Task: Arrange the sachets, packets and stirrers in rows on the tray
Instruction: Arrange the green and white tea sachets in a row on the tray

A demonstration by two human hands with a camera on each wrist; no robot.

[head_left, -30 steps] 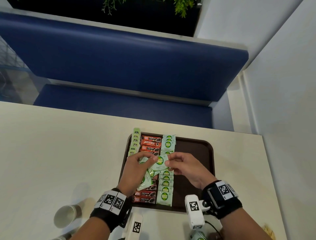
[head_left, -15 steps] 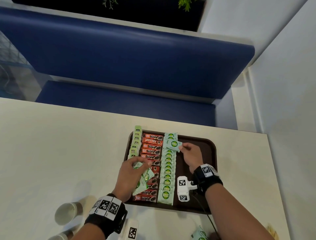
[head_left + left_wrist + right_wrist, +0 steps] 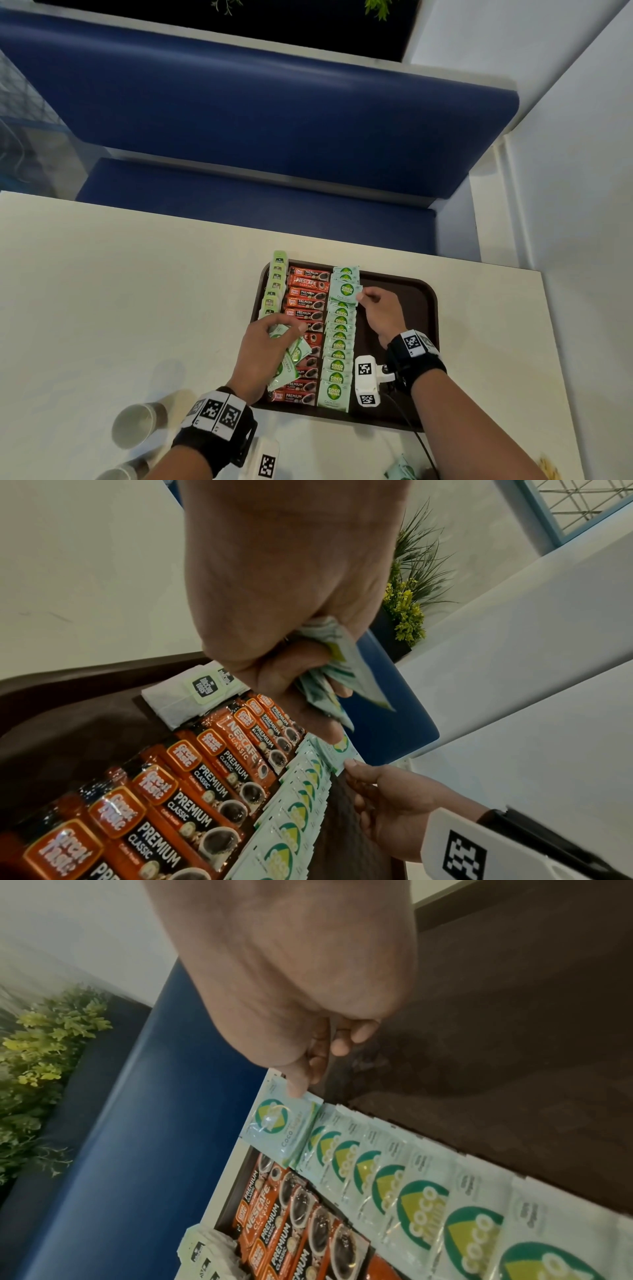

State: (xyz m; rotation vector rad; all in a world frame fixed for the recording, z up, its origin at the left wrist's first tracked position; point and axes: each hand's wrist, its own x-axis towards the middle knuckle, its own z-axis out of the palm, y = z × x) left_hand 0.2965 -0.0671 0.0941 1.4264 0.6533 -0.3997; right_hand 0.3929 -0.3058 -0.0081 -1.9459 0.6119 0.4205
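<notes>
A brown tray [image 3: 404, 301] holds three rows: green tea bags [image 3: 274, 284] at the left, orange coffee packets [image 3: 306, 298] in the middle, pale green coco sugar sachets [image 3: 339, 346] at the right. My right hand [image 3: 368, 301] pinches one coco sugar sachet [image 3: 346, 290] [image 3: 279, 1127] by its corner near the far end of that row. My left hand [image 3: 274, 337] hovers over the coffee packets and grips a bunch of sugar sachets [image 3: 291, 359] [image 3: 337, 674].
Two paper cups [image 3: 135, 425] lie on the white table [image 3: 120, 291] at the near left. More green sachets [image 3: 399, 471] lie near the table's front edge. A blue bench [image 3: 257, 113] stands behind the table; a white wall is at the right.
My right hand took one sachet from the left hand's bunch and carried it to the far end of the sugar row. The left hand drew back slightly with the remaining sachets.
</notes>
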